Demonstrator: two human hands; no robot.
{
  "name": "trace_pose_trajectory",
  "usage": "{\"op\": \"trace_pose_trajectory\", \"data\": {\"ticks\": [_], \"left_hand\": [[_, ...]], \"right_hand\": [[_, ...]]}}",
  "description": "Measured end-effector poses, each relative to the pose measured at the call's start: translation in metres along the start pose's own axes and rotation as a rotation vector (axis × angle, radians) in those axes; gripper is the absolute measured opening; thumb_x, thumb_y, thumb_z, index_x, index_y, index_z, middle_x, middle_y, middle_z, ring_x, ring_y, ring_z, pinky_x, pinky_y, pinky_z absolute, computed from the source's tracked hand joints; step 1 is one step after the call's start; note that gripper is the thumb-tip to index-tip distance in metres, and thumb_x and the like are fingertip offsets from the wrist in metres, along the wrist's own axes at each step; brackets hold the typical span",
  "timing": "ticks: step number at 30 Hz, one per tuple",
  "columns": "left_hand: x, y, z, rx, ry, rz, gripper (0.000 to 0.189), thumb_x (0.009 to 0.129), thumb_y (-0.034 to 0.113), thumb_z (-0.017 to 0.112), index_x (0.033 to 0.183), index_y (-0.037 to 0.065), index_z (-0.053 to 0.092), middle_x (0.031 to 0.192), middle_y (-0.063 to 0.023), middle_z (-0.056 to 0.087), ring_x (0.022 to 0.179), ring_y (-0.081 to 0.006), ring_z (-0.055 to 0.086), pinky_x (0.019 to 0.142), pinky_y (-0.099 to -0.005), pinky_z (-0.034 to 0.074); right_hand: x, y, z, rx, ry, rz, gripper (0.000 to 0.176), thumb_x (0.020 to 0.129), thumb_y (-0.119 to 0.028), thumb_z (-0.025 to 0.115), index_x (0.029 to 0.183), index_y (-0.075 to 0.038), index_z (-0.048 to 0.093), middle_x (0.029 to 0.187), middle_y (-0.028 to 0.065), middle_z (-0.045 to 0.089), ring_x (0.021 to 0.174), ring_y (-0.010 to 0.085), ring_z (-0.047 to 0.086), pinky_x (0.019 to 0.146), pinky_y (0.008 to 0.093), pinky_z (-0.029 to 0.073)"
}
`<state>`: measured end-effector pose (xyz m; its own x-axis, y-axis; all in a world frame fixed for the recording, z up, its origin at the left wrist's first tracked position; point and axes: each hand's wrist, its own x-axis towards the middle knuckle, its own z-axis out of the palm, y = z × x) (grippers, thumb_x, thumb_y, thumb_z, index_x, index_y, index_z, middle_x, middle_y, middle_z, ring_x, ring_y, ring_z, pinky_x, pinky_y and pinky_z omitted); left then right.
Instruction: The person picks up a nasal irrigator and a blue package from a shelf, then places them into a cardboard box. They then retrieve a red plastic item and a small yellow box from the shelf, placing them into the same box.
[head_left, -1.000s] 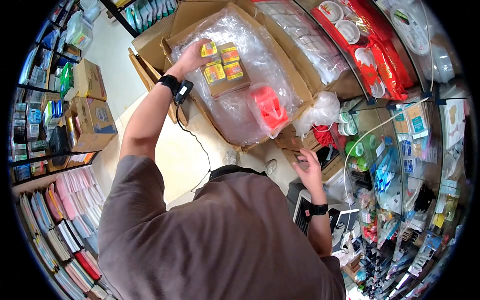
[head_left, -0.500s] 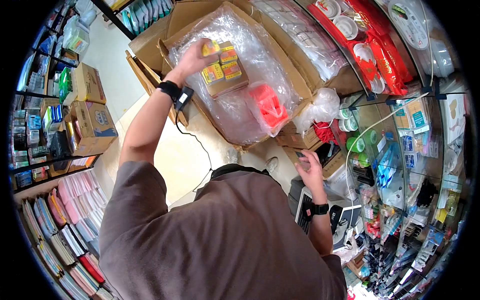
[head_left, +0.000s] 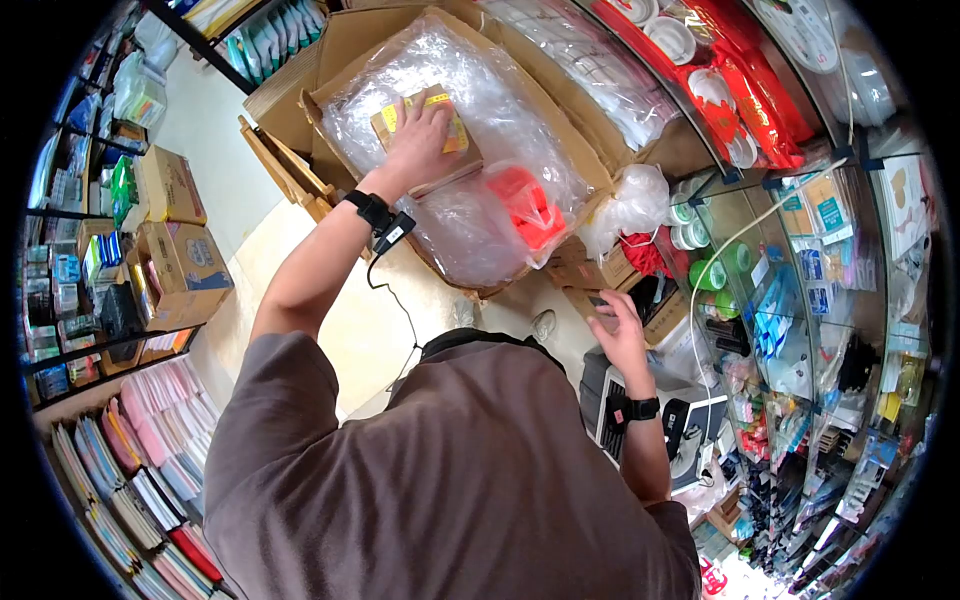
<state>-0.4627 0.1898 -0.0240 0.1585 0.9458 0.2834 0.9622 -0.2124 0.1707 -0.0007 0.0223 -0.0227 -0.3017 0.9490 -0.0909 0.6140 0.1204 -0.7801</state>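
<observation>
My left hand (head_left: 420,145) lies over a small brown cardboard box (head_left: 466,162), fingers stretched out and apart on its top. Under and beside those fingers show small yellow printed packs (head_left: 456,138), partly hidden by the hand. The small box rests on clear plastic wrap (head_left: 450,215) inside a large open carton (head_left: 590,165). Right of it, a bright red item (head_left: 530,208) sits in clear plastic. Off the carton's lower right, my right hand (head_left: 622,325) hangs in the air with fingers apart, holding nothing.
Glass shelves (head_left: 790,330) with many small goods run along the right. Red packages (head_left: 745,85) lie at the upper right. Cardboard boxes (head_left: 185,270) stand on the left shelving. A cable (head_left: 395,295) trails from the left wrist device. A tied plastic bag (head_left: 638,200) hangs by the carton.
My left hand has moved from holding a yellow pack above the small box to lying across the box top, hiding most packs. My right hand stays nearly in place.
</observation>
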Motion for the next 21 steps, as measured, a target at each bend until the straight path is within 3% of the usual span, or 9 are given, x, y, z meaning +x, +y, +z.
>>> {"op": "trace_pose_trajectory", "data": {"ticks": [2,7,9,11,13,15,16,19,21], "left_hand": [[-0.002,0.003,-0.001,0.059,-0.005,-0.011,0.077,0.076,0.037,0.081,0.138,0.003,0.051,0.142,-0.0182,0.051,0.147,-0.0449,0.029,0.118,-0.0684,0.018],[0.002,0.015,-0.009,-0.097,-0.021,-0.077,0.085,0.069,0.040,0.088,0.136,0.001,0.051,0.140,-0.0241,0.051,0.136,-0.0455,0.042,0.108,-0.0567,0.037],[-0.004,0.012,-0.007,-0.074,0.148,0.002,0.086,0.070,0.037,0.090,0.139,0.004,0.050,0.132,-0.0243,0.055,0.127,-0.0419,0.049,0.104,-0.0505,0.041],[-0.007,0.018,-0.011,-0.156,0.357,0.096,0.068,0.079,0.033,0.084,0.133,0.002,0.056,0.127,-0.0237,0.058,0.125,-0.0418,0.050,0.105,-0.0527,0.038],[-0.015,0.044,-0.044,-0.242,0.210,-0.037,0.045,0.090,0.024,0.077,0.125,0.001,0.060,0.119,-0.0179,0.063,0.113,-0.0323,0.058,0.096,-0.0441,0.046],[-0.024,0.057,-0.044,-0.837,0.062,-0.264,0.028,0.098,0.019,0.069,0.117,0.000,0.062,0.099,-0.0075,0.065,0.089,-0.0181,0.060,0.081,-0.0311,0.048],[-0.028,0.062,-0.042,-0.937,0.061,-0.278,0.021,0.101,0.018,0.066,0.111,-0.001,0.062,0.085,-0.0002,0.062,0.075,-0.0080,0.054,0.070,-0.0232,0.044],[-0.043,0.094,-0.045,-1.220,-0.107,-0.418,0.019,0.101,0.017,0.065,0.109,0.000,0.063,0.083,-0.0001,0.063,0.074,-0.0071,0.055,0.068,-0.0232,0.043],[-0.053,0.120,-0.045,-1.210,-0.172,-0.357,0.018,0.101,0.016,0.066,0.109,0.000,0.064,0.085,-0.0022,0.067,0.076,-0.0078,0.057,0.070,-0.0240,0.045]], "right_hand": [[-0.005,0.006,-0.001,0.014,0.011,0.013,0.049,0.085,-0.006,0.076,0.130,-0.002,0.059,0.131,0.0122,0.058,0.104,0.0220,0.068,0.086,0.0330,0.057],[-0.017,0.018,-0.021,-0.074,0.038,0.028,0.052,0.086,-0.012,0.076,0.134,-0.005,0.058,0.129,0.0104,0.058,0.105,0.0221,0.067,0.084,0.0333,0.057],[-0.020,0.020,-0.040,-0.081,0.059,0.053,0.052,0.087,-0.016,0.075,0.134,-0.005,0.057,0.125,0.0115,0.058,0.106,0.0232,0.067,0.082,0.0347,0.057],[-0.024,0.031,-0.066,-0.095,0.145,0.087,0.045,0.087,-0.011,0.074,0.128,-0.003,0.060,0.121,0.0112,0.059,0.100,0.0220,0.069,0.076,0.0329,0.058],[-0.022,0.050,-0.089,-0.085,0.209,0.114,0.042,0.087,-0.016,0.074,0.125,-0.002,0.062,0.117,0.0134,0.061,0.096,0.0249,0.071,0.075,0.0354,0.057],[-0.019,0.076,-0.115,-0.038,0.338,0.160,0.033,0.086,-0.013,0.073,0.115,0.000,0.066,0.108,0.0156,0.067,0.088,0.0265,0.073,0.073,0.0366,0.057],[-0.017,0.089,-0.129,-0.084,0.396,0.196,0.031,0.085,-0.013,0.072,0.114,0.000,0.067,0.104,0.0164,0.069,0.086,0.0266,0.073,0.073,0.0369,0.057],[-0.004,0.139,-0.183,-0.230,0.545,0.252,0.027,0.085,-0.014,0.071,0.108,0.000,0.069,0.095,0.0181,0.073,0.083,0.0270,0.073,0.075,0.0371,0.057],[0.012,0.159,-0.227,-0.251,0.510,0.361,0.025,0.086,-0.016,0.069,0.106,-0.001,0.070,0.096,0.0193,0.075,0.085,0.0284,0.073,0.079,0.0373,0.058]]}}
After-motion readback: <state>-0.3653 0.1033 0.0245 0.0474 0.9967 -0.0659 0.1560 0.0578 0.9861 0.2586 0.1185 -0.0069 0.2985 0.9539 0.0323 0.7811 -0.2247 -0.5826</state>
